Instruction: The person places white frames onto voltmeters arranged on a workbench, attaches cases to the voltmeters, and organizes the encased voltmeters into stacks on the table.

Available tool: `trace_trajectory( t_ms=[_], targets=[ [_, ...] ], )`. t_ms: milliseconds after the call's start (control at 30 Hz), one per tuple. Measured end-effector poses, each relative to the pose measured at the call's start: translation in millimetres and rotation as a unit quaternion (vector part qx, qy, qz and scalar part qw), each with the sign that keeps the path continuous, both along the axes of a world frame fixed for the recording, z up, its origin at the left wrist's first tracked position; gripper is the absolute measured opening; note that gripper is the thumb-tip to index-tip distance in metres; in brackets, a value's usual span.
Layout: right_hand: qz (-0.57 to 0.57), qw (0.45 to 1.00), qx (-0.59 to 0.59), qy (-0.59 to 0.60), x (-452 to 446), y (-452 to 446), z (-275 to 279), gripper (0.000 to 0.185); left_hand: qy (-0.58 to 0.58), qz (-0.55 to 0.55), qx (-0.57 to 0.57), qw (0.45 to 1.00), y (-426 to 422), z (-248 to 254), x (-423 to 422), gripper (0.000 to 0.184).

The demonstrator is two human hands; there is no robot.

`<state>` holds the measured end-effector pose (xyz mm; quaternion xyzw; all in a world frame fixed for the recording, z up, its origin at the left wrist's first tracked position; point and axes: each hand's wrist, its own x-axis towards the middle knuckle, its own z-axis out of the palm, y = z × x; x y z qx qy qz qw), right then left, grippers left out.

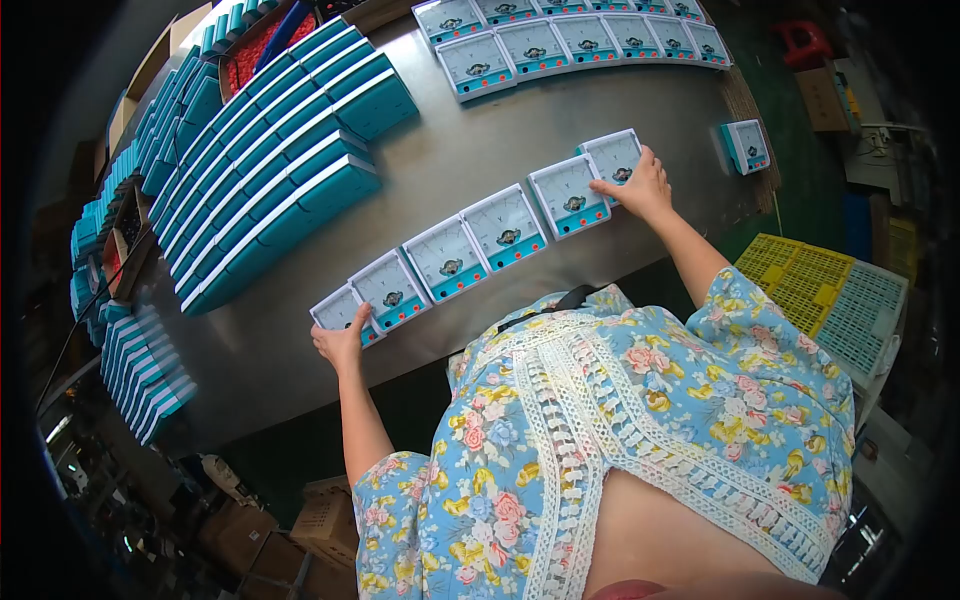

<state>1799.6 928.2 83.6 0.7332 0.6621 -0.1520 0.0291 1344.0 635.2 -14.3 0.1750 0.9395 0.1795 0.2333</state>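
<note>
A slanting row of teal and white voltmeters with clear faces lies on the metal table before me. My left hand (341, 343) is closed around the leftmost voltmeter (335, 306), thumb at its right side. At the other end, my right hand (646, 188) grips the rightmost voltmeter (609, 152), with the thumb reaching across to the edge of its neighbour (566, 188). Between the hands sit further voltmeters, among them one in the middle (500, 226) showing a "V" on its dial. A small gap separates this middle one from the meter to its right.
Stacked teal units (270, 170) cover the table's left side. More voltmeters (535, 45) stand in rows at the far edge. A lone meter (746, 147) rests at the right edge. Yellow and pale green plastic crates (800, 285) are at right; cardboard boxes (327, 522) are below left.
</note>
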Motion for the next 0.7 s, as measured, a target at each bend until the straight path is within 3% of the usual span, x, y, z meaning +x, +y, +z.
trace_trajectory(
  t_ms=[300, 500, 567, 667, 700],
  targets=[
    [0.037, 0.999, -0.021, -0.008, -32.9, -24.0, -4.7, 0.123, 0.038, -0.028, 0.011, 0.999, -1.6, 5.2, -4.2, 0.124],
    [0.150, 0.986, -0.059, 0.033, -176.4, -105.1, -21.4, 0.119, 0.002, -0.027, 0.017, 1.000, -80.2, -19.0, -198.2, 0.125],
    [0.186, 0.981, -0.053, 0.025, -212.2, -117.1, -23.0, 0.119, 0.021, -0.025, -0.034, 0.999, -88.8, -8.1, -236.2, 0.124],
    [0.181, 0.982, -0.048, 0.013, -231.5, -123.7, -20.8, 0.113, 0.026, -0.053, 0.053, 0.997, -92.9, -19.1, -257.7, 0.124],
    [0.170, 0.984, -0.047, 0.010, -235.7, -121.4, -19.2, 0.110, 0.040, -0.056, 0.029, 0.997, -92.3, -23.2, -262.7, 0.124]
  ],
)
